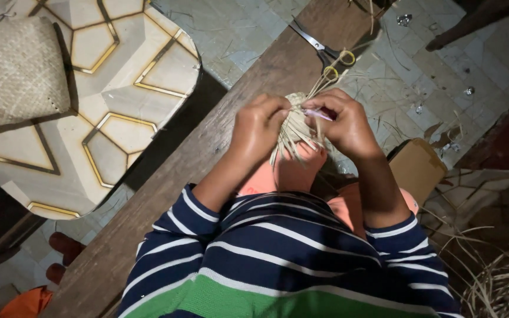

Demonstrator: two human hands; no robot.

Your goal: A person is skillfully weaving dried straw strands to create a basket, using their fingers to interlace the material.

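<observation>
Straw bundle (294, 126) pinched between both hands.

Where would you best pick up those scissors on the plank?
By the yellow-rimmed finger loops of the scissors, coming from the near side by the right hand. The loops point toward the person, while the closed blades point away along the wooden plank.

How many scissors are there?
1. The scissors lie on the wooden plank, just beyond the hands, yellow handles toward them. Others might be hidden among the straw.
</observation>
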